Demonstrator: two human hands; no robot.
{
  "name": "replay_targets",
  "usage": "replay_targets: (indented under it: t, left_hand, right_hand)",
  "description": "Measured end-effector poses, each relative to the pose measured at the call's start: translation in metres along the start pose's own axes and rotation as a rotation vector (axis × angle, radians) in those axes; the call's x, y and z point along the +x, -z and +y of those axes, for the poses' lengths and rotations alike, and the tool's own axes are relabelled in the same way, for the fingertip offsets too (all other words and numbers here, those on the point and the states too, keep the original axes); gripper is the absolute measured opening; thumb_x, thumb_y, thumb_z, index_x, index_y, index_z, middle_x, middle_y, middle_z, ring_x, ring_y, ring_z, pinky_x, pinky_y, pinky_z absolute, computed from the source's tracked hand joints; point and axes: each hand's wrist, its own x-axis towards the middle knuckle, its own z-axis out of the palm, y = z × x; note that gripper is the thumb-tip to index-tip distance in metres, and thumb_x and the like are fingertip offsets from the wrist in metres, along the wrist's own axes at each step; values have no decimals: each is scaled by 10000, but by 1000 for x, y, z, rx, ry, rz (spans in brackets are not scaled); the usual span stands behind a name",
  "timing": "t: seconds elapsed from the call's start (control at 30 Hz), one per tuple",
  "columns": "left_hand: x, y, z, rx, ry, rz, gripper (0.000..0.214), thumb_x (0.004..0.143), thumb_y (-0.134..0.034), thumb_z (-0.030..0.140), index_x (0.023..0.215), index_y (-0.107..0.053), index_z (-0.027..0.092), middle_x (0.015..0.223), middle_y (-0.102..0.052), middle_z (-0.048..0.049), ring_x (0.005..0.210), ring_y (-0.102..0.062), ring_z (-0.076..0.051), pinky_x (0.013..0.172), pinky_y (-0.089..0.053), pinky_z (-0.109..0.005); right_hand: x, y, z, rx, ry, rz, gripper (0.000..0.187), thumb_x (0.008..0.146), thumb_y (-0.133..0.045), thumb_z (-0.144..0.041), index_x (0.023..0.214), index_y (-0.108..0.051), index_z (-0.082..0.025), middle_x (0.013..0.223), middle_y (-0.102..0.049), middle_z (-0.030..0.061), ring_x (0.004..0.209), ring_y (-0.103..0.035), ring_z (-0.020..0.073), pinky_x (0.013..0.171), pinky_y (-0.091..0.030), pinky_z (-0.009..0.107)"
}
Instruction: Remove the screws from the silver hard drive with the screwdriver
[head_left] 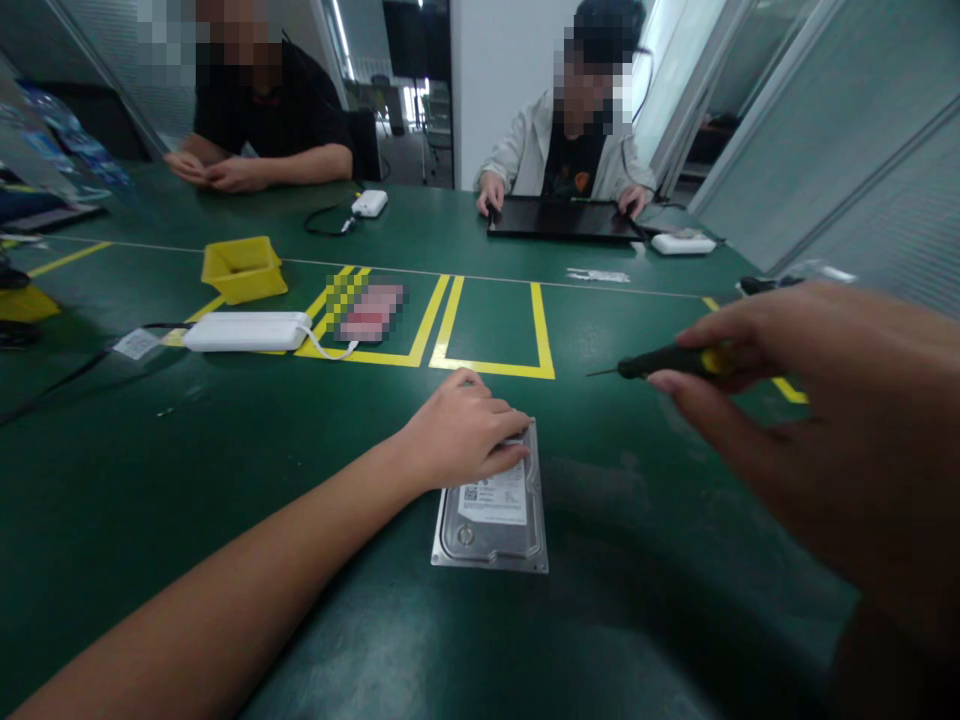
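Note:
A silver hard disk drive (pixel 499 535) lies flat on the green table with its white label facing up. My left hand (pixel 469 430) reaches across its far end, the fingers curled toward the right edge and covering part of the label. In the air to the right, my right hand (pixel 817 400) pinches a small screwdriver (pixel 667 362) by its dark green and yellow handle. The thin shaft points left, well apart from the drive. A shadow falls on the table below this hand.
Yellow tape outlines (pixel 495 367) mark the table beyond the drive. A white power strip (pixel 247 332), a pink blurred object (pixel 373 312) and a yellow bin (pixel 244 268) stand left. Across the table, one person holds a black flat panel (pixel 566 218); another person (pixel 262 130) sits left.

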Motion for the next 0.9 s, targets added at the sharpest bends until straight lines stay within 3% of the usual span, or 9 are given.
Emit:
replay_targets:
  t: [0.07, 0.2, 0.37, 0.63, 0.9]
  left_hand:
    - [0, 0, 0, 8, 1, 5, 331, 956, -529, 462, 1146, -686, 242, 955, -762, -30, 873, -662, -205, 884, -336, -399]
    - [-1, 1, 1, 7, 1, 23, 322, 955, -532, 453, 1115, -695, 227, 926, -761, -30, 844, -662, -197, 883, -339, -393]
    - [-1, 2, 1, -3, 2, 23, 324, 964, -520, 458, 1103, -697, 225, 917, -762, -34, 832, -664, -197, 885, -340, -394]
    - [0, 3, 2, -17, 22, -6, 330, 966, -517, 456, 1117, -699, 226, 953, -761, -33, 864, -669, -204, 890, -341, -396]
    - [2, 3, 2, -24, 24, -21, 333, 972, -507, 459, 1121, -692, 225, 954, -754, -35, 878, -658, -205, 903, -331, -402]
  right_hand:
    - [-2, -7, -9, -175, 12, -42, 110, 882, -600, -312, 907, -544, -221, 861, -566, 84, 730, -541, 246, 566, -365, 351]
    - [-26, -33, -6, -281, -2, -190, 122, 971, -445, -274, 926, -531, -200, 983, -601, 112, 739, -570, 218, 575, -420, 336]
    - [-59, -65, 16, -379, -22, -162, 163, 990, -452, -288, 912, -535, -171, 1007, -598, 119, 745, -583, 201, 587, -466, 314]
    - [-59, -94, 30, -257, -270, -352, 200, 989, -414, -289, 1048, -530, -137, 1069, -534, 135, 764, -581, 206, 595, -476, 324]
    - [-60, -101, 41, -238, -379, -385, 234, 986, -400, -300, 1122, -506, -142, 1064, -498, 118, 661, -539, 164, 535, -391, 293]
